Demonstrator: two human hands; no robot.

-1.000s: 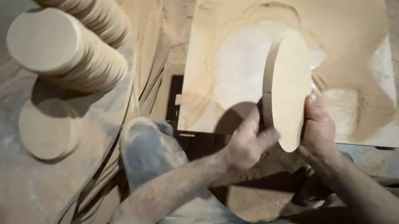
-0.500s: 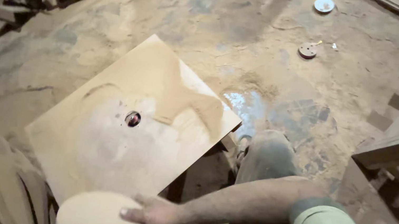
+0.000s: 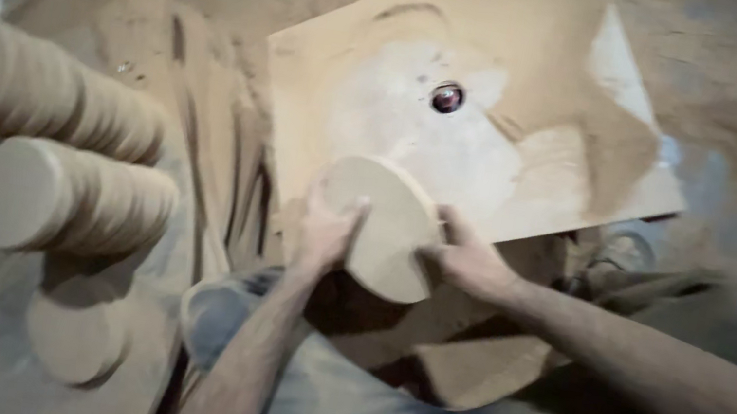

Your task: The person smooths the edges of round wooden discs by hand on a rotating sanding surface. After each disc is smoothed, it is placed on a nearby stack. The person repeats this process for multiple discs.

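Gripping a round wooden disc between both hands, left hand pressing its left edge, right hand clasping its right edge. Holding it tilted over the near edge of a dusty square board bearing a small dark hole. Leaving stacked rows of similar discs lying well apart at left, amid sawdust.

Both hands grip wooden disc over board
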